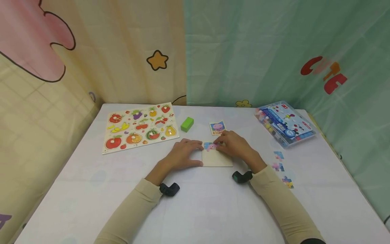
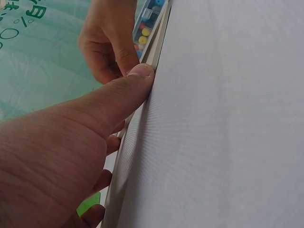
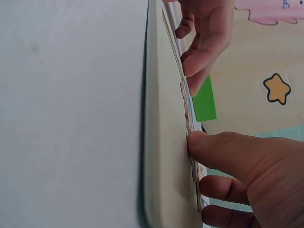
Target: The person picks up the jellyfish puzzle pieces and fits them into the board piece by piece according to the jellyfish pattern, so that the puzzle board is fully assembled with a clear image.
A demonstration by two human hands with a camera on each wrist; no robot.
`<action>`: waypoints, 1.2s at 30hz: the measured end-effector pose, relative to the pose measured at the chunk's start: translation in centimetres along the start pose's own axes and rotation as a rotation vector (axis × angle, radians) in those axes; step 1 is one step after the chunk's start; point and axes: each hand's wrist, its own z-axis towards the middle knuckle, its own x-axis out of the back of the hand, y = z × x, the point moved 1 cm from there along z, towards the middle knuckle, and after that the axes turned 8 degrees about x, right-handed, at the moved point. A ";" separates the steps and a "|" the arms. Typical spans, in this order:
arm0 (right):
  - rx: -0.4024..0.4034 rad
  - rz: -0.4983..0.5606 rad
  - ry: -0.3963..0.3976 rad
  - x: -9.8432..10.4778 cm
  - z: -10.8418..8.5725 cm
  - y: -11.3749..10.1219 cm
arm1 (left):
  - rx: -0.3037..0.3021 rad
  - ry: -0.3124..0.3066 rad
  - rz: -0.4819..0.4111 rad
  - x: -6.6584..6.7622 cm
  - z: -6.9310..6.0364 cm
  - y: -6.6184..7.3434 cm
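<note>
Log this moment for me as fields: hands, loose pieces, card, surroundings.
left hand: left hand touches left edge of the pale board
right hand: right hand holds a puzzle piece against it
loose pieces: right of board
picture card: beyond board
surroundings: green block, fruit board, clear box

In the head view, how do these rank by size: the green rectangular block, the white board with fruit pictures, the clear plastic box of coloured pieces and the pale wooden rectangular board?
Largest to smallest as they look:
1. white fruit-picture board
2. clear plastic box
3. pale wooden board, partly covered
4. green block
</note>
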 end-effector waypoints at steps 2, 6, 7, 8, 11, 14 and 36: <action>0.010 -0.015 0.005 0.1 0.0 -0.1 | -0.002 0.005 0.001 0.0 0.0 0.0; 0.048 -0.056 0.009 0.2 -0.1 -0.2 | -0.009 0.008 0.001 0.1 0.0 0.0; 0.061 -0.066 0.008 0.2 -0.1 -0.3 | -0.012 0.009 -0.003 0.1 0.0 0.0; 0.072 -0.077 0.009 0.3 -0.2 -0.3 | -0.015 0.009 -0.006 0.1 -0.1 0.1; 0.099 -0.103 0.014 0.2 -0.2 -0.3 | -0.019 0.010 -0.010 0.2 -0.1 0.1; 0.106 -0.102 0.017 0.2 -0.2 -0.2 | -0.017 0.012 -0.006 0.2 -0.1 0.1; -0.171 0.193 0.003 5.9 -14.2 6.9 | 0.015 -0.018 -0.005 0.2 -0.1 0.2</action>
